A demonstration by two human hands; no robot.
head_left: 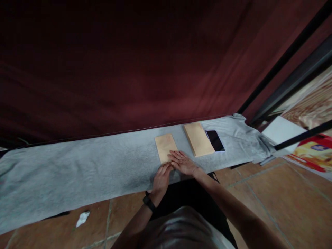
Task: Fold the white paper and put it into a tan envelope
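A tan paper envelope (165, 145) lies flat on the grey cloth (103, 162), its near end under both hands. My left hand (161, 178), with a dark band at the wrist, rests at the envelope's near left corner, fingers close together and slightly bent; whether it pinches the edge is hidden. My right hand (183, 162) lies palm down over the near right part, fingers stretched out, its fingertips close to my left hand. To the right sits a thicker tan stack of envelopes (199, 139), which neither hand touches.
A dark-screened phone (215, 140) lies right of the stack. Behind the cloth-covered surface hangs a dark red curtain (145, 86). Black bars (285, 52) and a red and yellow box (315, 152) stand at the right. White crumpled paper (83, 218) lies on the tiled floor.
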